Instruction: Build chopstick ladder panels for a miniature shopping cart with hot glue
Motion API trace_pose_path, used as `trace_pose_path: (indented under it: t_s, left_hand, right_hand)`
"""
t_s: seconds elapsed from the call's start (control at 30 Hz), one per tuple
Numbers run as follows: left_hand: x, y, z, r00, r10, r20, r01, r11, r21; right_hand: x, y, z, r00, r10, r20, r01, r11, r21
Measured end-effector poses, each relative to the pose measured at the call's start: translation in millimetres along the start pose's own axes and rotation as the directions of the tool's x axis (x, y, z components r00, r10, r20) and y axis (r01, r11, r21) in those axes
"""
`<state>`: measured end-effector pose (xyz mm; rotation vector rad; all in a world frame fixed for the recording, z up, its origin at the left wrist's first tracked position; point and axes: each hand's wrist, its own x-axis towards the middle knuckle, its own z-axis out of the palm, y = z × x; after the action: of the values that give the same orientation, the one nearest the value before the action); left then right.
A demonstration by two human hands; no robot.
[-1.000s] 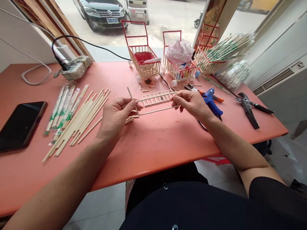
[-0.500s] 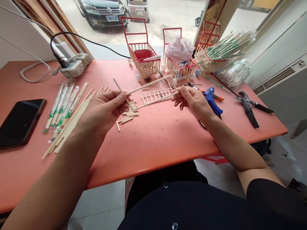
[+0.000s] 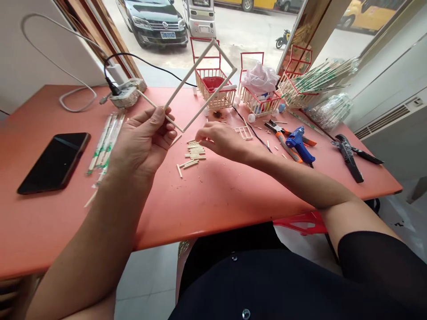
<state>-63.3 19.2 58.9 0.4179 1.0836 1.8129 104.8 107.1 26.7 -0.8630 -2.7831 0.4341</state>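
Note:
My left hand (image 3: pixel 150 129) is closed on a stick frame (image 3: pixel 190 78), a rectangle of thin pale wooden sticks held tilted above the table. One of its end sticks runs on past the corner under my thumb. My right hand (image 3: pixel 218 140) is over the table beside a pile of short cut sticks (image 3: pixel 196 149); its fingers are loosely bent, thumb apart, with nothing visible in them. Behind the right hand lies a small ladder-like stick piece (image 3: pixel 245 132), partly hidden by it. Long wrapped chopsticks (image 3: pixel 108 138) lie left of my left hand.
Stick-built carts (image 3: pixel 213 95) with red trim stand along the window. To the right lie pliers (image 3: pixel 283 138), a blue glue gun (image 3: pixel 300 144) and black cutters (image 3: pixel 348 155). A phone (image 3: pixel 53 162) and a power strip (image 3: pixel 128 93) are at left.
My right hand has let go of the frame and moved left to the short sticks. The left hand has tilted the frame upright. The whole view has shifted.

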Motion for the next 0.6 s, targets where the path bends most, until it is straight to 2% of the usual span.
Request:
trace_pose_path:
  t_s: [0.1, 0.2, 0.5, 0.6]
  left_hand:
    - [2, -4, -2, 1.000, -0.007, 0.012, 0.007, 1.000, -0.007]
    - [4, -7, -6, 0.998, -0.009, 0.058, 0.009, 1.000, 0.004]
    - [9, -13, -14, 0.990, 0.023, 0.139, -0.035, 0.996, 0.079]
    - [15, -17, -18, 0.985, 0.059, 0.164, -0.074, 0.993, 0.089]
  right_hand:
    - [37, -9, 3, 0.998, 0.047, 0.050, -0.040, 0.991, -0.128]
    - [59, -14, 7, 0.987, 0.079, 0.139, -0.040, 0.964, -0.264]
    - [70, -28, 1, 0.966, -0.014, 0.256, 0.122, 0.905, -0.408]
    - [70, -19, 5, 0.977, 0.002, 0.213, 0.080, 0.923, -0.376]
